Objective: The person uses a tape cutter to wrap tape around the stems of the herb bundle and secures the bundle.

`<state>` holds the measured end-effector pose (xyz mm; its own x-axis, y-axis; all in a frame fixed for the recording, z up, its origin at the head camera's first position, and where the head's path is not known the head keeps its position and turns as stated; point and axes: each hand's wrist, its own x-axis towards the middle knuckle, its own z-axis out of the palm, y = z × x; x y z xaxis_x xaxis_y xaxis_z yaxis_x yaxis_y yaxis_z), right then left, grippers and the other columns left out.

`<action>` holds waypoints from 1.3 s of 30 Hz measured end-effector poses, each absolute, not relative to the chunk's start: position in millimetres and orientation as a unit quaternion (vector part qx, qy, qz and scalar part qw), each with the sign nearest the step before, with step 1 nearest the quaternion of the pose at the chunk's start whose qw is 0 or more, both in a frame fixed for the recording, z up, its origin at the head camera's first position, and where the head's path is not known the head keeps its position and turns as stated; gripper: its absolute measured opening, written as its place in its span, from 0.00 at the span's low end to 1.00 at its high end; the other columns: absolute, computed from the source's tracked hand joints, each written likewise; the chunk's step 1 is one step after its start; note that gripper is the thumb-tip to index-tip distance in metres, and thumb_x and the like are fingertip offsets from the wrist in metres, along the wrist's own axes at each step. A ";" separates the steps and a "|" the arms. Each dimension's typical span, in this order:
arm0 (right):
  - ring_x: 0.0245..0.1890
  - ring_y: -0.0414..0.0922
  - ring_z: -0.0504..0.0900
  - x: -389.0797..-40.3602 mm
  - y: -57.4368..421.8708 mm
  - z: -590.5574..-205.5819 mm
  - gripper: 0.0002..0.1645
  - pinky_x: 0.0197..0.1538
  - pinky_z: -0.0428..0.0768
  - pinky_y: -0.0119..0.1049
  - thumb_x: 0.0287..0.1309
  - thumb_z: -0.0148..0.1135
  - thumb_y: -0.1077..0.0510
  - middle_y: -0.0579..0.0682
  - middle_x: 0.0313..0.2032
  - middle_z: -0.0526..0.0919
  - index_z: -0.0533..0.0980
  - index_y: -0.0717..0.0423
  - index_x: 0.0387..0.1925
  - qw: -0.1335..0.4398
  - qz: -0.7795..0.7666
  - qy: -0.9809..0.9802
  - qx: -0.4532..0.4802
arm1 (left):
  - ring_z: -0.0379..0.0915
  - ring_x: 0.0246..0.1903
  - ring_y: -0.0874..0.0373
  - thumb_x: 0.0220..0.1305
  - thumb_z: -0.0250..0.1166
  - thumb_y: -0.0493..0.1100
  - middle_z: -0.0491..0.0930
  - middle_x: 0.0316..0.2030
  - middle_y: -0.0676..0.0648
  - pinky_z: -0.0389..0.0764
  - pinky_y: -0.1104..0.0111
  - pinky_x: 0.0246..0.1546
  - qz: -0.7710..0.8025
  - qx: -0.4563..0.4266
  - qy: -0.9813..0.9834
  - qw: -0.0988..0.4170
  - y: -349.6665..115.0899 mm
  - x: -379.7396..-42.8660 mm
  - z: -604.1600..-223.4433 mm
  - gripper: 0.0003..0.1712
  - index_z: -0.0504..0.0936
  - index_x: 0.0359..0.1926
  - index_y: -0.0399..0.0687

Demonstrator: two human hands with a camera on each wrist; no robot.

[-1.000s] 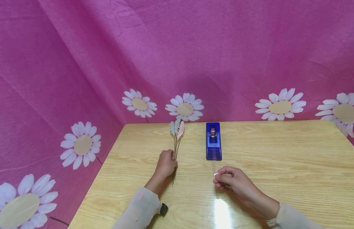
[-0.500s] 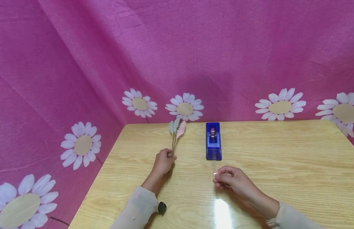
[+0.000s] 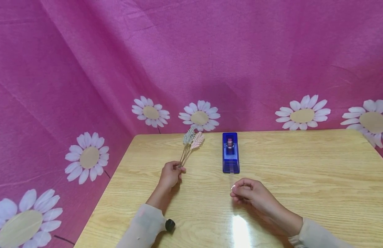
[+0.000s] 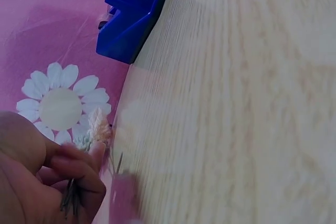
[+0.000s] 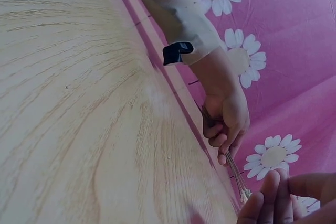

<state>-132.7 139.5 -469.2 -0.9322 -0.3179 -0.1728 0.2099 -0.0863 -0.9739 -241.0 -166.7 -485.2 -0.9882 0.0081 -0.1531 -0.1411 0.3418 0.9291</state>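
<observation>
Toward the table's left side, my left hand [image 3: 170, 176] grips a small bunch of artificial flower stems. Pale green-grey heads [image 3: 189, 136] and a pink head [image 3: 197, 140] fan out at its far end. In the left wrist view, cut stem ends [image 4: 71, 200] poke out beneath the curled fingers. A blue tape dispenser [image 3: 231, 158] stands near the back edge. From it a clear tape strip [image 3: 231, 179] runs toward me, its end pinched between thumb and fingertips of my right hand [image 3: 252, 191]. The right wrist view shows both hands, with the stems [image 5: 237, 174] partly behind the right fingers.
The wooden table [image 3: 309, 165] ends at the back against a pink cloth [image 3: 185, 55] printed with white daisies. More of this cloth hangs along the left side. A black band piece [image 3: 170, 225] sits at the left sleeve's cuff.
My left hand has moved left with the stems, which now lean with their heads to the right and spread wider. The right hand stays nearly still, pinching the tape.
</observation>
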 end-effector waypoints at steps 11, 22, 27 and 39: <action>0.37 0.40 0.86 -134.3 140.9 -464.6 0.10 0.44 0.85 0.34 0.70 0.61 0.63 0.50 0.36 0.87 0.77 0.70 0.44 0.174 -0.731 0.659 -0.039 | 0.85 0.42 0.45 0.78 0.52 0.31 0.87 0.37 0.37 0.75 0.72 0.33 0.547 -0.031 0.836 0.018 -177.6 -238.7 -482.6 0.16 0.79 0.57 0.24; 0.38 0.39 0.87 -136.8 142.9 -455.1 0.10 0.45 0.85 0.34 0.71 0.61 0.63 0.49 0.37 0.88 0.77 0.69 0.46 0.173 -0.726 0.664 -0.046 | 0.85 0.38 0.53 0.76 0.55 0.29 0.88 0.32 0.37 0.82 0.66 0.38 0.538 0.005 0.843 0.005 -195.9 -234.2 -470.2 0.12 0.82 0.49 0.23; 0.36 0.39 0.87 -138.9 143.1 -445.7 0.10 0.45 0.86 0.34 0.70 0.61 0.63 0.49 0.36 0.88 0.77 0.67 0.46 0.168 -0.731 0.660 -0.043 | 0.76 0.28 0.63 0.75 0.57 0.29 0.88 0.31 0.38 0.74 0.72 0.30 0.539 0.034 0.841 0.031 -209.6 -233.4 -458.6 0.10 0.81 0.48 0.24; 0.39 0.42 0.87 -146.1 143.8 -420.1 0.09 0.49 0.85 0.36 0.71 0.61 0.63 0.52 0.37 0.87 0.77 0.68 0.46 0.144 -0.739 0.658 -0.032 | 0.53 0.16 0.67 0.77 0.54 0.31 0.85 0.30 0.40 0.56 0.76 0.17 0.551 0.133 0.809 0.156 -244.2 -226.0 -428.4 0.10 0.78 0.43 0.24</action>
<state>-146.1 143.8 -420.1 -0.9564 -0.2553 -0.1417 0.1702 -0.0929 -0.9810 -226.0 -244.2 -428.4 -0.9163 0.3863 -0.1062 0.0430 0.3584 0.9326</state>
